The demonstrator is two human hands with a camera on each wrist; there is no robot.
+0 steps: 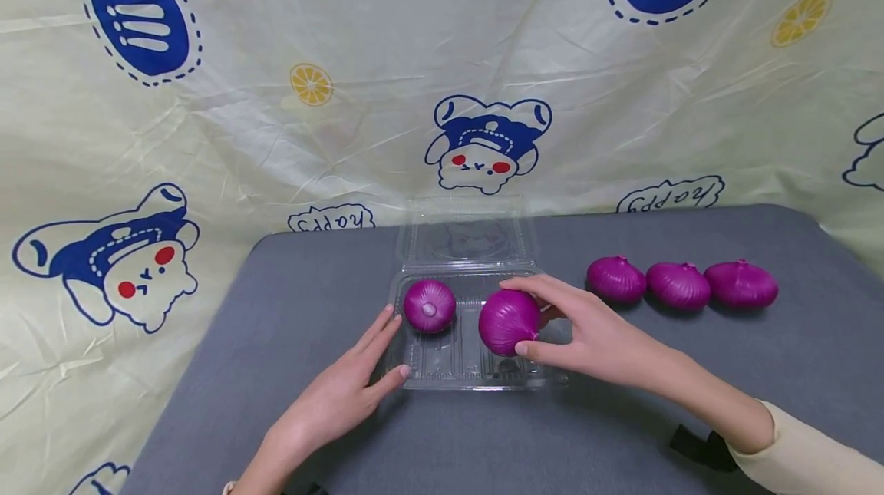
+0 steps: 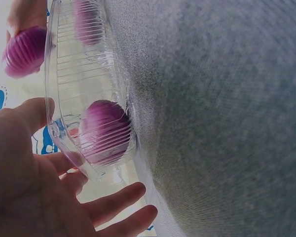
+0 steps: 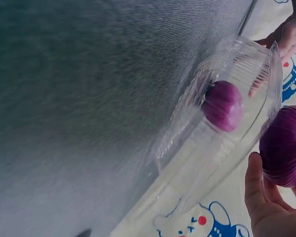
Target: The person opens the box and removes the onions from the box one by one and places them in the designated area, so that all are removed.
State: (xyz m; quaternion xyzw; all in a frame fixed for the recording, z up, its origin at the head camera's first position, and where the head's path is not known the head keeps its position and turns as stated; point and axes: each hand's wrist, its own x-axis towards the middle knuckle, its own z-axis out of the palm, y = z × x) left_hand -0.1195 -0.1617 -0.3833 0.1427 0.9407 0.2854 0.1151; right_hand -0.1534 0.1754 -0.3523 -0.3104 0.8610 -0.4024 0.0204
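Observation:
A clear plastic clamshell box [image 1: 456, 384] lies on the table with its lid [image 1: 470, 242] folded back. One purple onion [image 1: 430, 306] sits in its left part, also visible through the wall in the left wrist view. My right hand [image 1: 587, 326] holds another purple onion [image 1: 509, 322] between thumb and fingers, over the box's right side. In the right wrist view this held onion [image 3: 286, 147] is above the rim. My left hand [image 1: 348, 387] rests at the box's left edge with fingers extended; in the left wrist view its thumb touches the rim.
Three more purple onions [image 1: 679, 285] lie in a row on the grey tabletop [image 1: 311, 311], right of the box. A printed curtain [image 1: 373, 34] hangs behind the table. A black strap [image 1: 703, 449] is at the right wrist.

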